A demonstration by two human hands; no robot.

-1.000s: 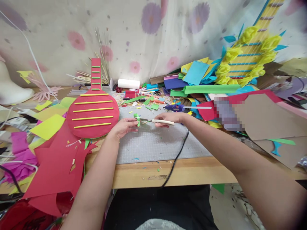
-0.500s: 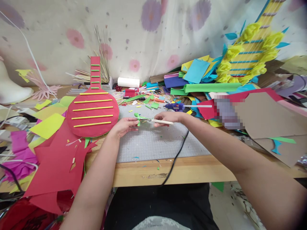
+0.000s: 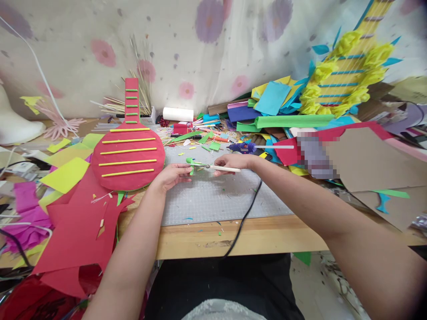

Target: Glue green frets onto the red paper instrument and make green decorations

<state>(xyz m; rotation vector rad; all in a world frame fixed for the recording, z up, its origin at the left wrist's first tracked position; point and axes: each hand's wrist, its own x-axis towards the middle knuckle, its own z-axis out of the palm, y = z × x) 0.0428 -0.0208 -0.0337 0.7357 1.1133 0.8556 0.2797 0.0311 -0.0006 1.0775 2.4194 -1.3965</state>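
Note:
Between thumb and fingers, my left hand [image 3: 175,176] pinches a small curled piece of green paper [image 3: 190,162] above the grey cutting mat [image 3: 213,204]. My right hand [image 3: 231,163] is closed around a pair of scissors with white handles [image 3: 227,169]. Their metal blades point left and reach the green piece at my left fingertips. Behind my right hand lies a purple-blue glue gun [image 3: 240,148] with a white glue stick in its back. Left of the mat rests a red paper guitar shape [image 3: 130,155] with yellow and green strips.
Red paper sheets [image 3: 80,222] and yellow paper [image 3: 66,174] spread along the left. A yellow flowered guitar [image 3: 343,80] leans at the back right, near brown cardboard [image 3: 376,160]. A black cord [image 3: 247,215] crosses the mat and hangs over the table edge. Paper scraps and sticks crowd the back.
Almost nothing differs. The hands, scissors and green paper hold nearly the same places, and the whole view has shifted very slightly.

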